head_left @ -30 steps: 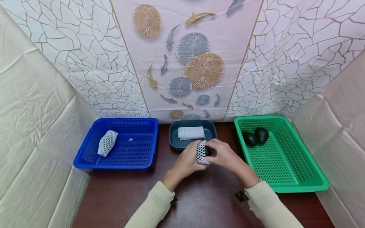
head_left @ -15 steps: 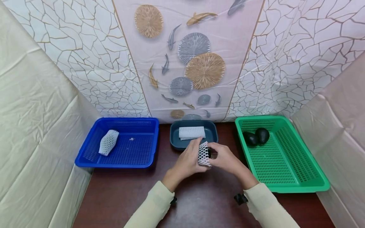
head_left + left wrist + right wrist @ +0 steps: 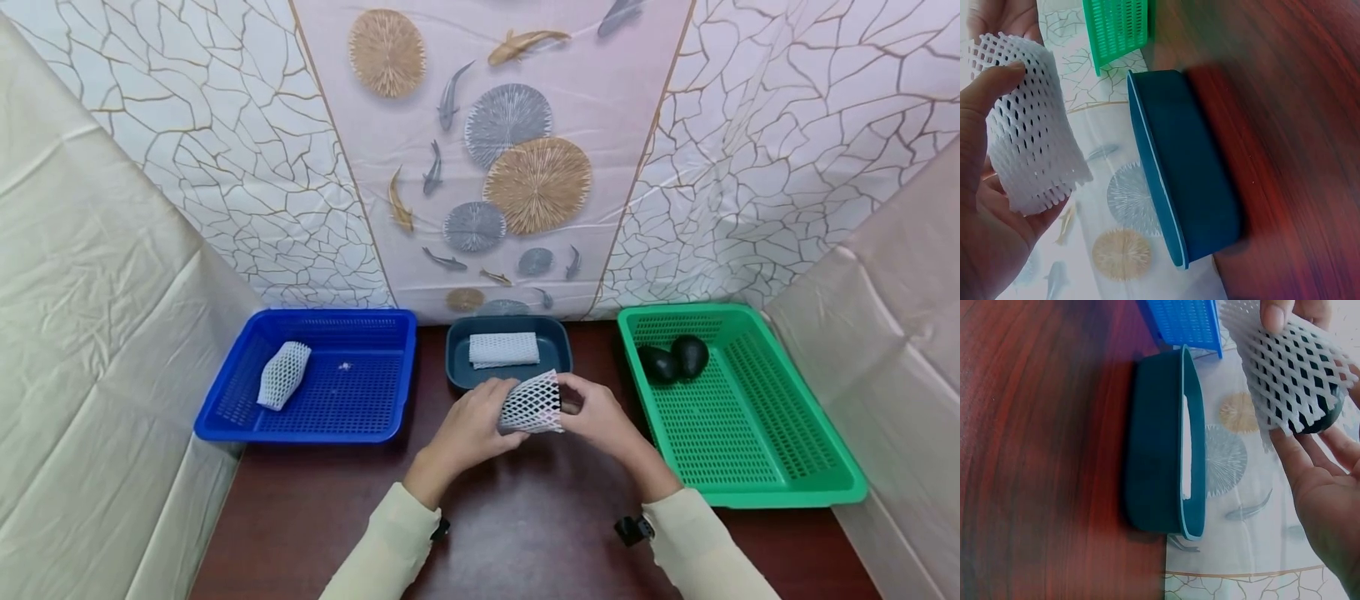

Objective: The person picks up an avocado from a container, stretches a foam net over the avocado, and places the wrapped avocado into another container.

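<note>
A white foam net sleeve (image 3: 531,403) lies around a dark avocado (image 3: 1325,419), whose end shows at the sleeve's right opening in the right wrist view. My left hand (image 3: 468,425) grips the sleeve from the left, its thumb (image 3: 1007,78) pressed on the mesh. At the right opening, my right hand (image 3: 600,415) holds the avocado's end with curled fingers close to the sleeve's edge. Behind the hands, a dark teal tray (image 3: 454,367) bears flat white foam net sleeves (image 3: 504,349).
On the left stands a blue basket (image 3: 300,435) with a net-covered piece (image 3: 284,376) in it. A green basket (image 3: 750,498) on the right holds two dark avocados (image 3: 689,357). Patterned cloth (image 3: 525,275) rises behind the brown table (image 3: 525,533).
My left hand has shifted left and down along the sleeve, which now stretches longer between the hands. The avocado's dark end has passed mostly inside the mesh.
</note>
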### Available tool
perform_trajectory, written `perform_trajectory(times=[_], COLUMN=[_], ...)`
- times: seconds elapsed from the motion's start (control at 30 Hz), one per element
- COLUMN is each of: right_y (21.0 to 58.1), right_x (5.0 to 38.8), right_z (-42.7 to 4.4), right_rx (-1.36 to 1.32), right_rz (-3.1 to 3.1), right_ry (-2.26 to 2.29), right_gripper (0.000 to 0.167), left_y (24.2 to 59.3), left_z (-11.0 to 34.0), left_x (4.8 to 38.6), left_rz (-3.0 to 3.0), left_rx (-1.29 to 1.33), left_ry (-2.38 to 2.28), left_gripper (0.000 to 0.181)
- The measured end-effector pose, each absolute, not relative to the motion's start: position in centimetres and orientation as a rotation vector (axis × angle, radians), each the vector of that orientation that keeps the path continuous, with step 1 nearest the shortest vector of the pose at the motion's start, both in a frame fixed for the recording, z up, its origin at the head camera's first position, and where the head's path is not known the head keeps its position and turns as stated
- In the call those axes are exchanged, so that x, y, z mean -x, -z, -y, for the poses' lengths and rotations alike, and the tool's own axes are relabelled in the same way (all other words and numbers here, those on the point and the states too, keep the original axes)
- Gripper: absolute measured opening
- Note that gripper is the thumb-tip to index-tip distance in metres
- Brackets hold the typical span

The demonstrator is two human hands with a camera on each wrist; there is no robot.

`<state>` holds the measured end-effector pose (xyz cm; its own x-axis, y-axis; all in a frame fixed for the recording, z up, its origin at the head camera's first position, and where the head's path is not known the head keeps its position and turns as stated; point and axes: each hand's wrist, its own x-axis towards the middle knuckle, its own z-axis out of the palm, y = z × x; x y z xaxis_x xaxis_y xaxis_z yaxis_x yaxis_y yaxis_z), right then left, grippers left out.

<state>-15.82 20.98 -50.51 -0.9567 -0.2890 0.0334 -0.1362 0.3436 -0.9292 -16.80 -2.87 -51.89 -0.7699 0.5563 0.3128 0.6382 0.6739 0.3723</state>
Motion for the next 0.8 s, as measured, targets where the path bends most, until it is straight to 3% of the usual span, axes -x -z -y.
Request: perform_trajectory(times=[0.23, 0.8], right_y=[51.2, 52.3], right_x=[15.7, 15.7], right_z=[-20.1, -19.4], right_rx=[0.279, 0.385], right_rz=[-2.531, -2.564], right_ry=[1.666, 1.612], right_gripper=[0.055, 0.051], left_y=[52.0, 51.8], left_z=[2.1, 1.2], left_x=[16.7, 16.4], left_rz=[2.655, 2.875], left_rx=[0.973, 0.938], left_ry=[0.675, 0.604], left_gripper=[0.081, 0.099])
